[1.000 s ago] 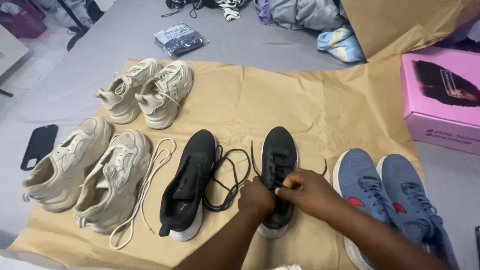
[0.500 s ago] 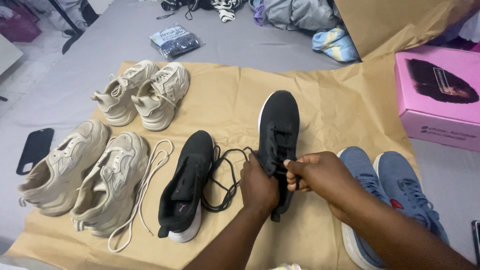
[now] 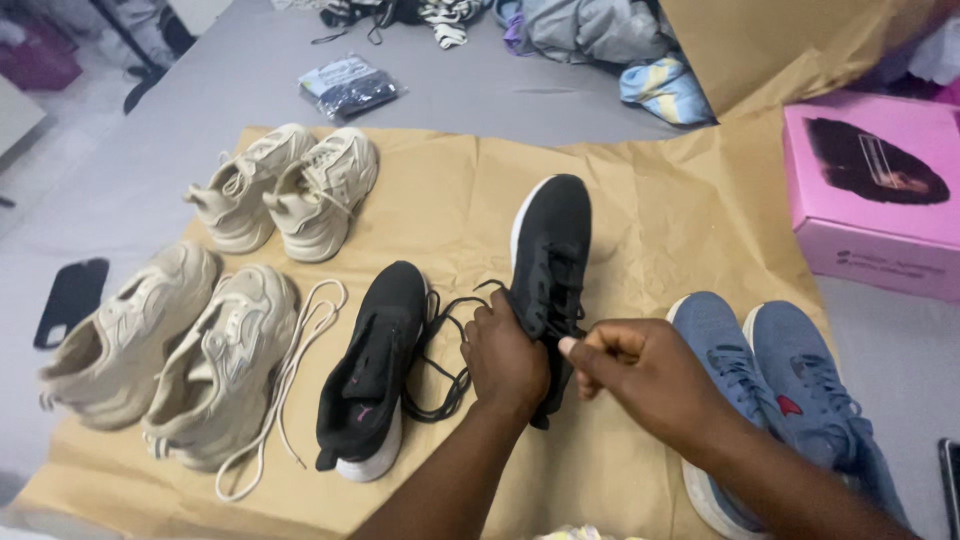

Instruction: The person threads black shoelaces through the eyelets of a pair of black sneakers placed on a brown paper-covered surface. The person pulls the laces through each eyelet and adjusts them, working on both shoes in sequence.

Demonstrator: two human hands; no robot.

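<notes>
Both forearms are bare to the lower frame edge, with no sleeves in view. The left hand (image 3: 505, 362) and right hand (image 3: 640, 378) wear no gloves, rings, watch or bands.

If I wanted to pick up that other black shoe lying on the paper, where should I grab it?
Probably by the heel collar. The black shoe on the paper rests on its sole with the toe pointing away and the open heel end nearest you, so come from the near side and pinch the rim there. Its lace is out; the loose black lace lies beside it, so nothing blocks the opening.
</notes>
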